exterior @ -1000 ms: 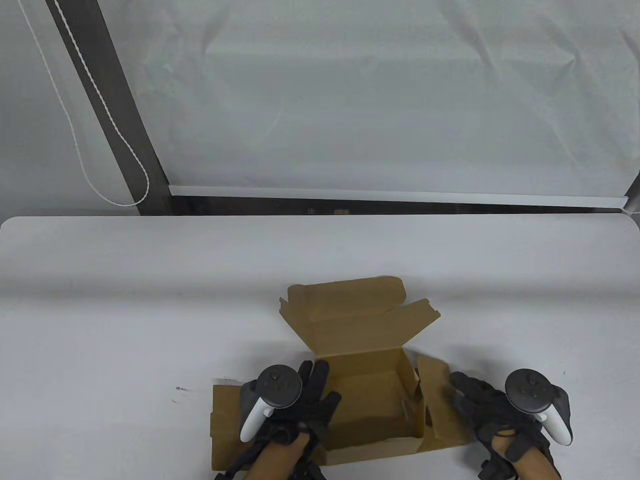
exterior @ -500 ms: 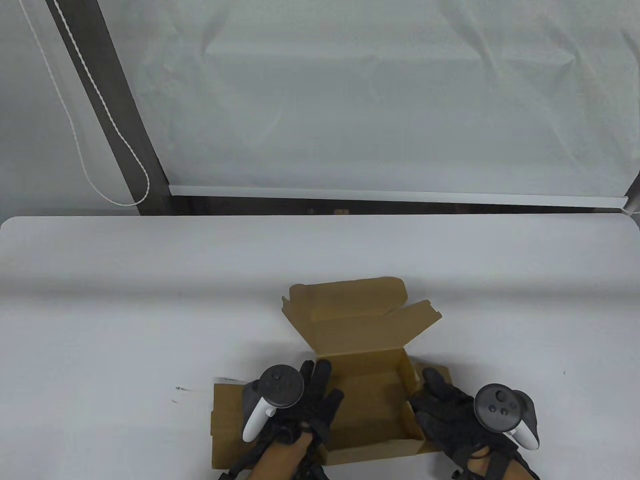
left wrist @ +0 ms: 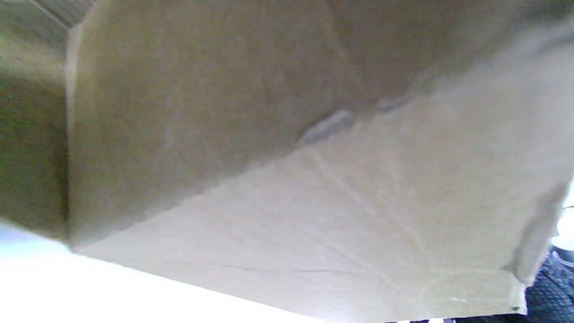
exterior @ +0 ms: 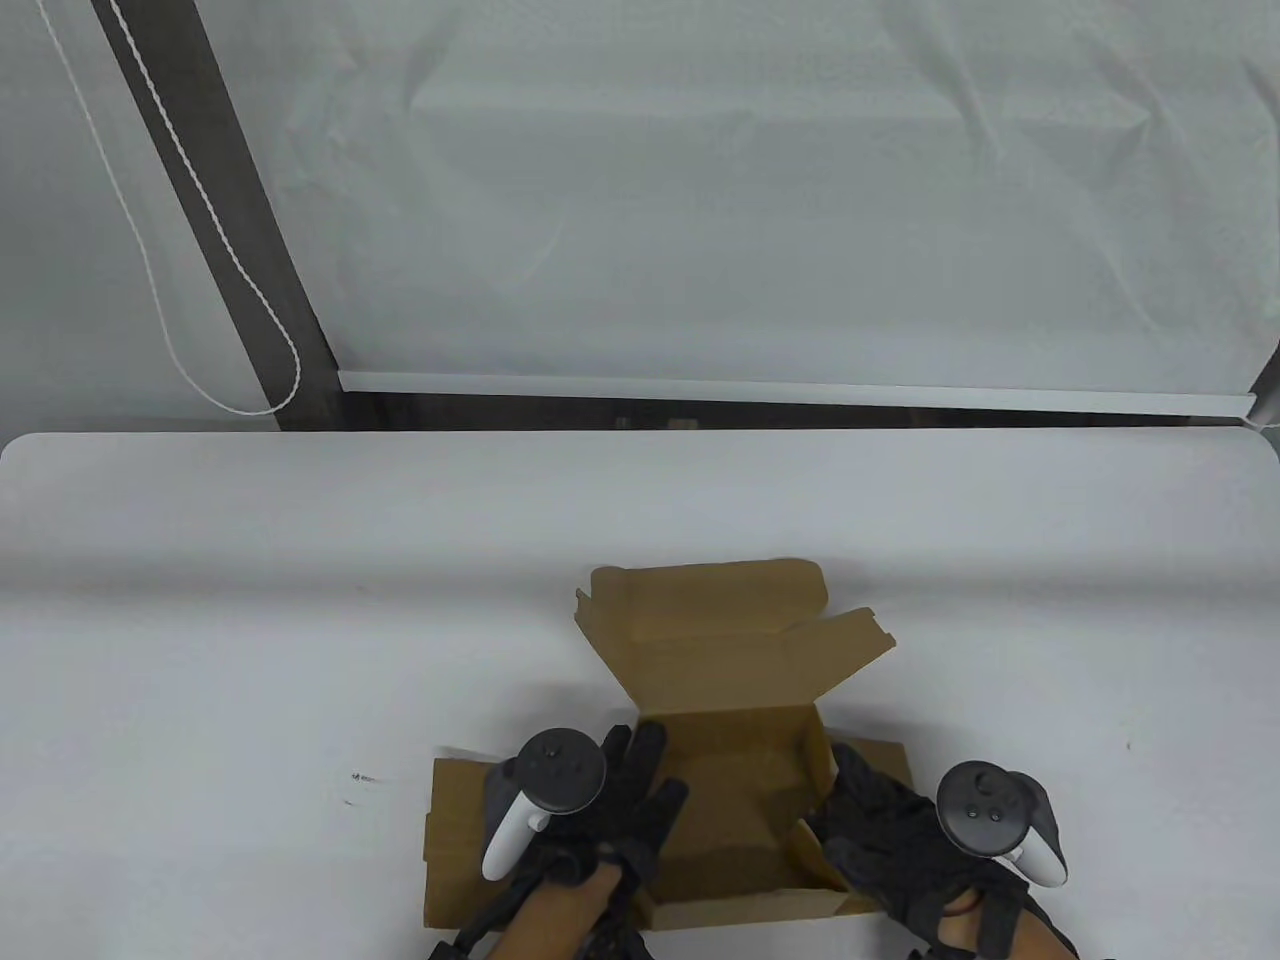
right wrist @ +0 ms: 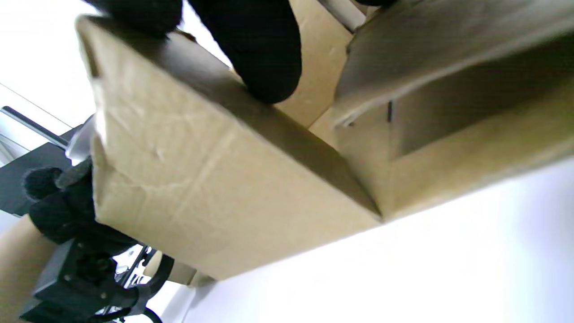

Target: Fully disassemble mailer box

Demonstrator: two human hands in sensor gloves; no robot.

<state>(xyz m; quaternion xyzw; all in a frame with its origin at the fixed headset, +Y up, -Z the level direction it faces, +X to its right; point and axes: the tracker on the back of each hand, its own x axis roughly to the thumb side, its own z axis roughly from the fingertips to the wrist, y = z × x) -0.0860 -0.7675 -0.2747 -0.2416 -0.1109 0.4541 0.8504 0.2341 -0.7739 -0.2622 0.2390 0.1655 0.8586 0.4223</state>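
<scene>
Table view: from my remote seat I log the brown corrugated-cardboard mailer box (exterior: 735, 790) sitting on the white table (exterior: 250, 620) at the near edge, centre-right, between both hands. Far left of the box, its left side panel (exterior: 455, 840) is already folded out flat on the table. The left hand (exterior: 600, 810), in a dark sensor glove, lies with fingers spread flat across the seam between that panel and the box floor; it presses rather than grips, I judge to pin the box while the other side is worked. The left wrist view shows only blurred cardboard close up, so finger detail there cannot be told. In the middle, the lid (exterior: 725, 635) stands open and leans away from me, its tuck flap (exterior: 705, 580) at the far end. On the right, the right hand (exterior: 885, 840) rests on the right side wall (exterior: 815, 790); the right wrist view shows one gloved finger hooked over the wall's top edge (right wrist: 264, 76), so I take it as a narrow hold on that wall, likely to fold it outward. Whether the thumb closes underneath I cannot tell. With the left panel out, the box's long axis runs left to right across the table; the open mouth faces up, the lid hinge on the far side.
</scene>
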